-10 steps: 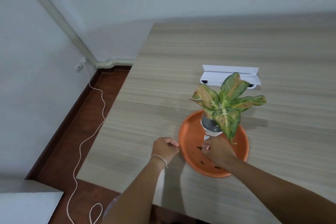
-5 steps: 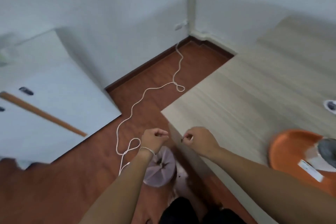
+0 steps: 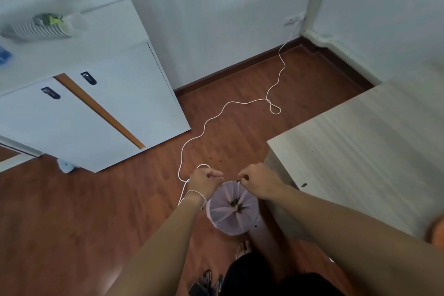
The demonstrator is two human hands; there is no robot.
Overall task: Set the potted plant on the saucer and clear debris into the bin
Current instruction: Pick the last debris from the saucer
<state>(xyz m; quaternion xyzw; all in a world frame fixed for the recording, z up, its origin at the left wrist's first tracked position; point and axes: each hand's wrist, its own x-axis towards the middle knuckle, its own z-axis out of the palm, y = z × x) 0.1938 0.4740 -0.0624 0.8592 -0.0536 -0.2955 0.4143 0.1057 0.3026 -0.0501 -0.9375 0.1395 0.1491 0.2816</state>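
A small bin (image 3: 231, 210) lined with a pale pink bag stands on the floor beside the table's corner, with dark debris at its bottom. My left hand (image 3: 205, 179) is fisted over the bin's left rim. My right hand (image 3: 258, 180) hovers over the far rim, fingers pinched on a small dark bit of debris. A sliver of the orange saucer (image 3: 437, 230) shows at the right edge. The potted plant is out of view.
The wooden table (image 3: 372, 151) fills the right side, with a dark speck (image 3: 304, 185) near its front edge. A white cabinet (image 3: 96, 103) stands at left. A white cord (image 3: 228, 103) snakes over the wooden floor, where crumbs (image 3: 215, 158) lie.
The view swung left from the saucer and plant down to the floor. Both hands moved off the table edge to above the bin, the right still pinched.
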